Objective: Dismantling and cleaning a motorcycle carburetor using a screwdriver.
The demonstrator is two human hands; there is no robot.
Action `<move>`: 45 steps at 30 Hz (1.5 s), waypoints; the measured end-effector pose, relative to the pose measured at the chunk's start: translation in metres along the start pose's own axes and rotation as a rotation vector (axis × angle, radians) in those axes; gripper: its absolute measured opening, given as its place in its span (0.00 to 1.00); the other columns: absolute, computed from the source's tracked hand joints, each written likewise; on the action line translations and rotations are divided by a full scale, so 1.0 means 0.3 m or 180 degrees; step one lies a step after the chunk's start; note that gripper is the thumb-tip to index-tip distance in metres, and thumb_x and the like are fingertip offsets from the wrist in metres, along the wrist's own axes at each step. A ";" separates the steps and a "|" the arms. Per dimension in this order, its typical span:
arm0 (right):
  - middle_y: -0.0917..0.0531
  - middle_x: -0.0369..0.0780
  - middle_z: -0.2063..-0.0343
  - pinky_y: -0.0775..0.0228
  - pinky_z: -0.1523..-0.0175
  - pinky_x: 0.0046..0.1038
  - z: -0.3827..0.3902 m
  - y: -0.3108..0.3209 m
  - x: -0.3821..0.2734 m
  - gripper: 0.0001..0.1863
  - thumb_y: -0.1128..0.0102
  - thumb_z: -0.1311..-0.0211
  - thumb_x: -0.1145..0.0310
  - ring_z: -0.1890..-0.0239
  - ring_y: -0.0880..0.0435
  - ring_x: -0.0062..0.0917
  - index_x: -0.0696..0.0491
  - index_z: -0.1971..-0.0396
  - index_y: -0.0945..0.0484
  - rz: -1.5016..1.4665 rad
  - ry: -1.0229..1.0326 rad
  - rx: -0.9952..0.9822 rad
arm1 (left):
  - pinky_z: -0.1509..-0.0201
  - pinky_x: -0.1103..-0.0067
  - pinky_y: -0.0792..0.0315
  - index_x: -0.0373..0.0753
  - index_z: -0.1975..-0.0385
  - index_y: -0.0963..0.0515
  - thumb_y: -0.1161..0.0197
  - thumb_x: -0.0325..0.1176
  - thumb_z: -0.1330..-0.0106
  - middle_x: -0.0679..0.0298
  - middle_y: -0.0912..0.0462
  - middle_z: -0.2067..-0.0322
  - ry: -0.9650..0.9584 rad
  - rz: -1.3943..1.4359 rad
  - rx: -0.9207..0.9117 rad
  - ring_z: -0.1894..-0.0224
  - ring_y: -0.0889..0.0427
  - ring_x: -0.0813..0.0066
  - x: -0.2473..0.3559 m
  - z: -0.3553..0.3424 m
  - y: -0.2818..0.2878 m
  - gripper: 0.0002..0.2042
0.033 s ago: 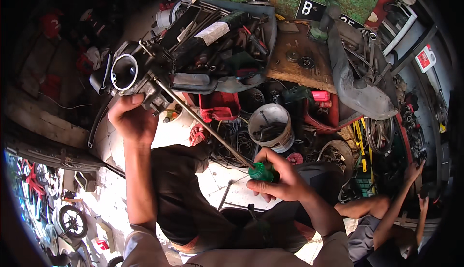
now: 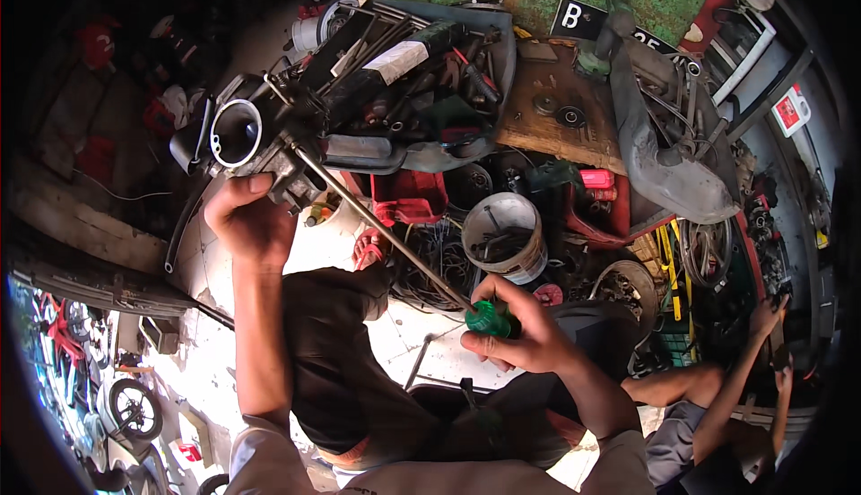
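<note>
Cluttered workshop floor, tool tray (image 2: pixel 484 127) beyond both hands, carburetor (image 2: pixel 256 150) gripped by closed left hand (image 2: pixel 251 221), green-handled screwdriver (image 2: pixel 404 248) clasped in right hand (image 2: pixel 525 338).

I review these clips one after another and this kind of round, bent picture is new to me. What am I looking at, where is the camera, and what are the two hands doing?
The camera sits on a person's head and looks down, so the wide lens bends everything toward the rim. There is no machine, only bare hands; the forearms come in from the lower edge.

The left hand grips a metal carburetor with a round open throat. The right hand holds the green handle of a long screwdriver, whose thin shaft runs up and left to the carburetor body.

Beyond the hands lies workshop clutter: a grey tray of tools, a white bucket with parts inside, a red toolbox and tangled wires. At the lower right another person's arm reaches in; it is not the wearer's.
</note>
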State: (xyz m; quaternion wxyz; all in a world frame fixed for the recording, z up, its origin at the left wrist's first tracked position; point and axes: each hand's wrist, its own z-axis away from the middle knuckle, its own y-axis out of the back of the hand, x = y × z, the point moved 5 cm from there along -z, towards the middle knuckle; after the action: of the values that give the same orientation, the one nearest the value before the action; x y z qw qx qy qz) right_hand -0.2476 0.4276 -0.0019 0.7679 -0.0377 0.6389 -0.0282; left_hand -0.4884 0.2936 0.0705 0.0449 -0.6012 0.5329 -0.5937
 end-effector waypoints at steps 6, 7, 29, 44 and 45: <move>0.27 0.40 0.65 0.36 0.73 0.15 0.012 -0.030 0.034 0.23 0.49 0.39 0.73 0.71 0.27 0.16 0.60 0.44 0.40 -0.1995 -0.0151 -0.0498 | 0.40 0.57 0.37 0.30 0.47 0.35 0.48 0.26 0.57 0.50 0.26 0.52 -0.0265 -0.0024 0.0227 0.50 0.26 0.53 0.024 -0.004 -0.005 0.30; 0.26 0.40 0.65 0.33 0.71 0.16 0.018 -0.032 0.001 0.23 0.46 0.40 0.74 0.70 0.25 0.17 0.59 0.45 0.40 -0.1584 0.0067 -0.0337 | 0.40 0.57 0.37 0.30 0.48 0.35 0.48 0.26 0.58 0.50 0.26 0.52 -0.0253 0.0003 0.0154 0.50 0.26 0.53 0.024 -0.009 -0.003 0.30; 0.30 0.34 0.79 0.38 0.78 0.16 -0.019 0.058 0.012 0.09 0.47 0.42 0.74 0.82 0.30 0.14 0.57 0.64 0.35 -0.0633 0.0905 0.0897 | 0.36 0.56 0.42 0.30 0.46 0.37 0.48 0.30 0.55 0.47 0.31 0.48 0.0153 0.0760 0.0215 0.43 0.33 0.49 0.007 -0.008 -0.009 0.30; 0.23 0.41 0.90 0.32 0.82 0.27 -0.409 0.944 0.012 0.25 0.34 0.52 0.66 0.90 0.24 0.22 0.53 0.51 0.25 0.3163 0.0620 0.3716 | 0.38 0.58 0.38 0.29 0.44 0.40 0.47 0.30 0.54 0.44 0.35 0.45 0.0464 0.0714 0.0180 0.42 0.36 0.42 -0.043 -0.006 -0.020 0.32; 0.23 0.41 0.90 0.33 0.82 0.27 -0.427 0.940 0.007 0.25 0.34 0.52 0.65 0.91 0.25 0.22 0.54 0.51 0.26 0.3203 0.0450 0.3587 | 0.38 0.58 0.38 0.29 0.43 0.41 0.48 0.29 0.54 0.44 0.36 0.45 0.0556 0.0690 0.0081 0.43 0.36 0.41 -0.041 0.000 -0.013 0.32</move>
State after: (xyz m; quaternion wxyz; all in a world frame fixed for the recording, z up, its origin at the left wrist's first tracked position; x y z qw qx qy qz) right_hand -0.3745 0.7053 -0.0537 0.5485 0.6582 0.5157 0.0009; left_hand -0.4829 0.3038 0.0650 0.0698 -0.4856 0.5891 -0.6421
